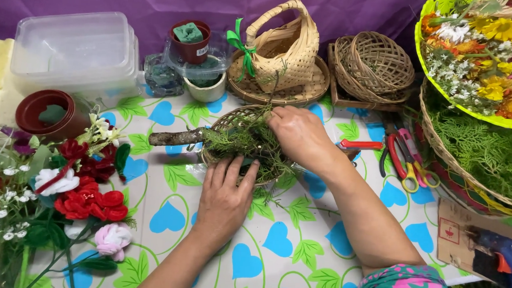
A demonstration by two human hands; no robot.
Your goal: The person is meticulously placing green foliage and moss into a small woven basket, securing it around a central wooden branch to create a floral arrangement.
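Hands both on the small wicker basket at the middle of the tabletop. Your left hand lies flat with fingers spread, pressing the near rim of the basket and the green sprigs packed in it; nothing gripped. Your right hand comes in from the far side, fingers curled down into the greenery, pinching at the sprigs; exact grip is hidden by the foliage. A rough brown stick pokes out of the basket to the left, lying flat on the heart-print cloth.

Around it: artificial red, white and pink flowers at the left edge, a dark red pot behind them, clear plastic boxes at the back left. Handled wicker basket with a green ribbon sits just behind. Red scissors lie right of your right forearm, blue glue gun near the right edge.
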